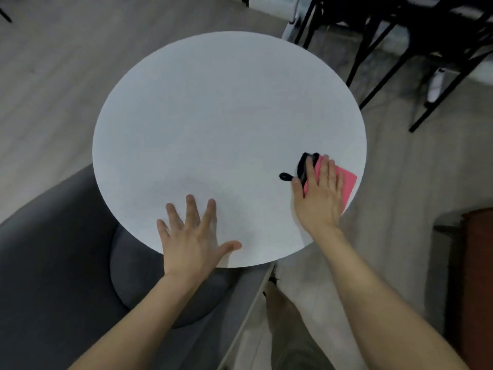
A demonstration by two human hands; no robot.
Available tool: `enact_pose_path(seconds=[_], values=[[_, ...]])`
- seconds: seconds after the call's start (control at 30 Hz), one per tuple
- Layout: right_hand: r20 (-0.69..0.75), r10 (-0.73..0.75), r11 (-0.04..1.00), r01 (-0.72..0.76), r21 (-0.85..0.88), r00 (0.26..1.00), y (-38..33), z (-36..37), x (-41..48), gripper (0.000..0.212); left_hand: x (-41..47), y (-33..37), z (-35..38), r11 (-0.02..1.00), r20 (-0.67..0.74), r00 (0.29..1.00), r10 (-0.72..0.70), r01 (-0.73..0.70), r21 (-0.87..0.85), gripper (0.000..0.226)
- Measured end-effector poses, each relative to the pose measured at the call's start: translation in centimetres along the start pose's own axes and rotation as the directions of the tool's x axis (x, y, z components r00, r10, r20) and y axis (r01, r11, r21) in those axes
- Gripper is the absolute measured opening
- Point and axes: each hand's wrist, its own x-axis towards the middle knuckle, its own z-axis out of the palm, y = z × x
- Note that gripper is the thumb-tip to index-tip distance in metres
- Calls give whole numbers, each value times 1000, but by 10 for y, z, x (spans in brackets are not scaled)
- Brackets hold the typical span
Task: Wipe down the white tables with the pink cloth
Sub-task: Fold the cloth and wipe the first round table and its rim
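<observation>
The pink cloth (pixel 346 182) lies near the right edge of the round white table (pixel 213 116). The right hand (pixel 317 196) presses it flat with straight fingers, beside a small black strap (pixel 286 177). The left hand (pixel 192 236) rests released, fingers spread, at the table's near edge.

Round white table (pixel 213 124) — pink cloth (pixel 345 184) flat near its right edge, black item (pixel 304 166) alongside.

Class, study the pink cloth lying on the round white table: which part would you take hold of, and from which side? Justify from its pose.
Pinch the bare right corner of the flat pink cloth, coming from the right side, near the round white table's rim. The right hand covers its left part, and a black looped object crowds that side.
</observation>
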Motion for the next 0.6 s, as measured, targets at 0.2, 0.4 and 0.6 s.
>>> enact_pose_path(seconds=[0.2, 0.4, 0.6], values=[[-3, -397, 918, 397, -2, 918, -78, 32, -94, 67, 4, -10, 27, 998, -73, 995, 67, -65, 26, 118], [9, -260, 965, 259, 24, 966, 18, 2, -29, 65, 13, -9, 34, 995, -96, 990, 101, -100, 9, 117], [-38, -221, 975, 222, -3, 974, -24, 15, -31, 67, 12, -15, 45, 995, -177, 979, 103, -102, 16, 111]])
